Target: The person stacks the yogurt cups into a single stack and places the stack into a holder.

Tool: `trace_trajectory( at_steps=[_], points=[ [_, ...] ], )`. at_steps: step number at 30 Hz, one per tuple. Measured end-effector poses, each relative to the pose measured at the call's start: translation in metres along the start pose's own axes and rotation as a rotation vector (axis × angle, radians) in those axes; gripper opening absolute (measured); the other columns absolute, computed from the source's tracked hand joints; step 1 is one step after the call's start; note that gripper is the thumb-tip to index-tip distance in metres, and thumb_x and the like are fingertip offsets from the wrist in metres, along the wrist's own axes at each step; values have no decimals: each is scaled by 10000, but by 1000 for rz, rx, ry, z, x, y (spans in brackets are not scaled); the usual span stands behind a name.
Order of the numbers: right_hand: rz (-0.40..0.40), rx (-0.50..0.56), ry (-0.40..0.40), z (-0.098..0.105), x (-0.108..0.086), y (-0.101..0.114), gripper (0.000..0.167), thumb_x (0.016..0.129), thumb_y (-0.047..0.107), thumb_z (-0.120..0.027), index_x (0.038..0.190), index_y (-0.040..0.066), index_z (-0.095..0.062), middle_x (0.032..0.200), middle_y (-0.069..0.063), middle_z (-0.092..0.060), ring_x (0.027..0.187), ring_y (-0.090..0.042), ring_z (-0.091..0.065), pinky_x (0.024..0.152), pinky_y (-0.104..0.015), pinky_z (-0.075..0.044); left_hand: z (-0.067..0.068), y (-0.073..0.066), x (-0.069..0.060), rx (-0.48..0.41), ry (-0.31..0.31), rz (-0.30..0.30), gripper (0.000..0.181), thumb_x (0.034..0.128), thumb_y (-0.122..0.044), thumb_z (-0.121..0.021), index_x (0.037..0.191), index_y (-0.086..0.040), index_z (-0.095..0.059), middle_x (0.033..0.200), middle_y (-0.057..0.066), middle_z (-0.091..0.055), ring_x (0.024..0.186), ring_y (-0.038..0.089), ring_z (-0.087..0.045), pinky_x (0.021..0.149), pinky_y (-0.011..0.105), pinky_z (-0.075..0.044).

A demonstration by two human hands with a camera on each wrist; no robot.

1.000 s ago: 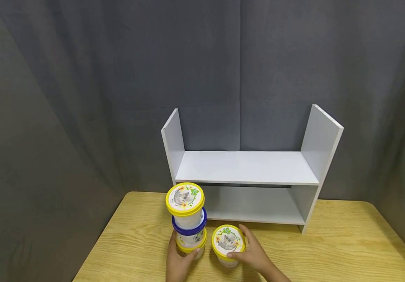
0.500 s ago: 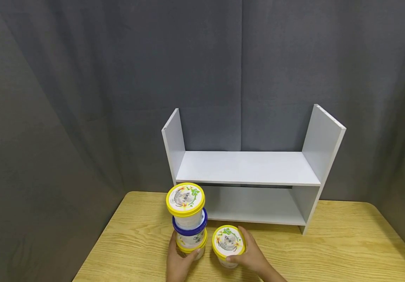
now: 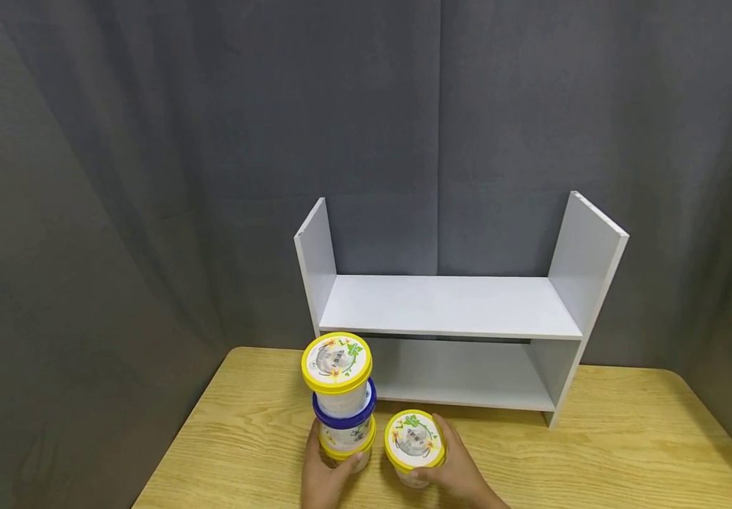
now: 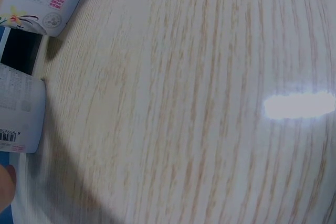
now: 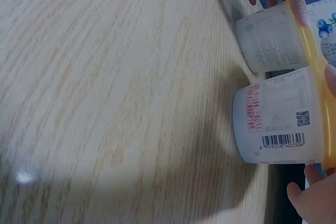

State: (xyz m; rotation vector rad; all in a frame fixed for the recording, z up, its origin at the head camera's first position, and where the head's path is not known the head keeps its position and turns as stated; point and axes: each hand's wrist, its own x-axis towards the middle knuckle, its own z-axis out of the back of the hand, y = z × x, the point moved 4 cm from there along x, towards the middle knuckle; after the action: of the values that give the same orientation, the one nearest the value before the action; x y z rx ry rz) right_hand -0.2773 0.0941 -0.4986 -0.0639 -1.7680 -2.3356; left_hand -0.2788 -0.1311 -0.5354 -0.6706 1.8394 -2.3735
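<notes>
Yellow-lidded single tub is in our right hand: upright, low over the wooden table, in front of the shelf unit. Grip is on the lid end, thumb on the near side, fingers round the far right; the right wrist view has digits on opposite sides of the lid. Can't tell whether its base touches the wood.

Our left hand grips the bottom tub of a stack, fingers on its left, thumb across the near side. That one has a yellow lid too. On it sits the middle tub, blue-lidded, blueberry print showing in the right wrist view. Top tub is yellow-lidded, flower and leaf art on the lid, set a bit left of the ones below. Stack is just left of the single tub, small gap between in the head view.

Right wrist view gives us a barcode and red print on the single tub's side. Left wrist view catches only a fingertip at its lower left edge.

Behind: white shelf unit, two boards between tall sides; stack overlaps its lower left corner for us. Grey curtain backs everything.
</notes>
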Motion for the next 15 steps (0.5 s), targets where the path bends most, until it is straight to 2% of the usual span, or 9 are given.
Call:
trace_trajectory(
  at_steps=[2, 6, 7, 14, 15],
  points=[
    [-7, -1, 0, -1, -1, 0, 963, 510, 116, -817, 1286, -59, -274, 1283, -284, -285, 1162, -462, -246, 934, -603, -155, -1, 8, 0, 19, 6, 11, 968, 575, -295, -787, 1358, -152, -236, 1275, 105, -383, 1143, 261, -348, 975, 256, -240],
    [-29, -5, -7, -1, -2, -2, 975, 509, 123, -819, 1299, -45, -272, 1293, -286, -276, 1163, -464, -242, 926, -609, -162, -3, 14, 1, 4, 7, 41, 990, 554, -344, -788, 1359, -181, -234, 1289, 103, -369, 1154, 254, -334, 995, 432, -182],
    [-31, -8, -11, -1, -2, -2, 978, 508, 128, -820, 1300, -45, -272, 1294, -287, -276, 1162, -463, -246, 926, -607, -167, -3, 14, 1, 2, 11, 57, 994, 550, -343, -788, 1358, -180, -233, 1293, 97, -366, 1158, 248, -329, 998, 433, -174],
    [-33, -26, -45, 0, -2, -6, 981, 497, 174, -825, 1292, -50, -296, 1290, -277, -305, 1161, -448, -268, 938, -587, -178, 1, -10, -2, -47, 8, 62, 965, 561, -198, -800, 1345, -81, -249, 1266, 175, -374, 1143, 332, -330, 978, 470, -202],
    [-36, -24, -49, 1, -2, -6, 979, 496, 180, -825, 1292, -46, -301, 1290, -274, -308, 1162, -445, -269, 940, -584, -177, 1, -11, -2, -33, 8, 67, 967, 558, -210, -802, 1344, -81, -254, 1262, 168, -380, 1140, 325, -336, 986, 429, -216]
  ],
)
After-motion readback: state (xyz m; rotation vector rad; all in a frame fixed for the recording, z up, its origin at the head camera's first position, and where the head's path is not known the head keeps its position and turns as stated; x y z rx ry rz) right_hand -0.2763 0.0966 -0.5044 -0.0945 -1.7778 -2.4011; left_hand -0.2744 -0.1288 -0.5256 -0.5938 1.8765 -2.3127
